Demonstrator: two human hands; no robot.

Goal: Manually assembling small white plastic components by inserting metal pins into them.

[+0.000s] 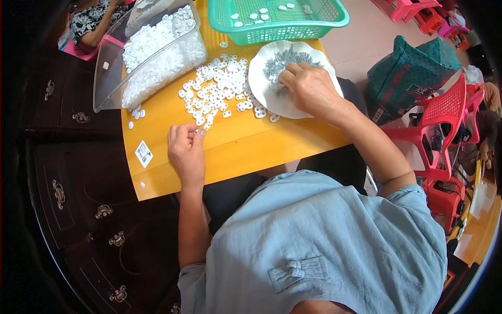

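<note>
At the near edge of the white piece pile point(217, 86), my left hand point(187, 152) has its thumb and forefinger pinched on a small white plastic piece point(197, 131). These pieces are flat, rounded, and many show two dark holes. My right hand point(312, 90) reaches over a white scalloped plate point(265, 97), fingers pressed together among small grey, translucent pieces point(287, 58). Whatever those fingertips hold is hidden. Both hands work over a yellow tabletop point(251, 144).
A clear plastic bin point(112, 86) of white pieces leans at the left. Behind the plate, a green basket point(277, 35) holds several pieces. Dark drawers point(99, 209) flank the table; a green bag point(408, 73) and pink chairs point(436, 131) stand right. Another person's arm point(99, 29) shows far left.
</note>
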